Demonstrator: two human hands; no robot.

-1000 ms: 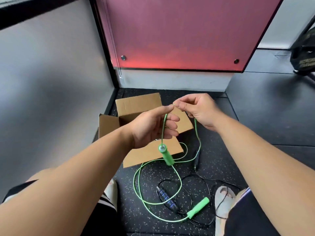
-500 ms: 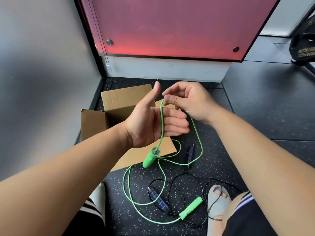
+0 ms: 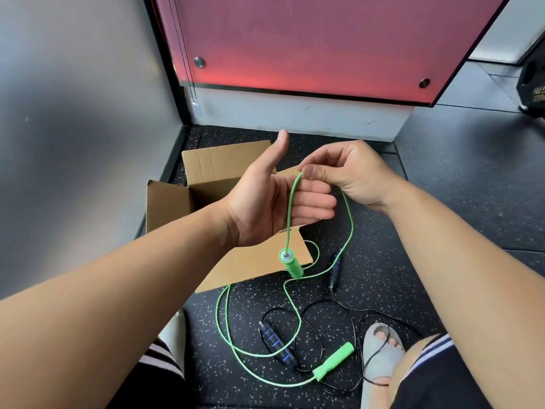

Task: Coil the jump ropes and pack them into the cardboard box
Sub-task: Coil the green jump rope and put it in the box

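The left hand (image 3: 265,208) was held up at the middle of the frame, its grip spread: fingers straight and pointing right, thumb up. The green jump rope (image 3: 352,228) lay across those fingers. One green handle (image 3: 290,264) hung just below the palm. The right hand (image 3: 351,175) met the left fingertips, its grip pinching the cord between thumb and forefinger at the top of the bend.

From there the cord fell to the floor (image 3: 442,202) and ran in loose curves to the second green handle (image 3: 333,361) at lower centre. The cardboard box (image 3: 224,163) stood open behind the left hand, holding no rope that could be seen.

This looked like the first turn of the coil. To wind well, the right hand should probably carry the cord round the flat left hand in even loops. Each should lie beside the last, with light tension so the hanging handle does not swing.

The green cord crossed the black jump rope (image 3: 277,343) on the floor. Drawing it up slowly would likely keep the two from snagging.
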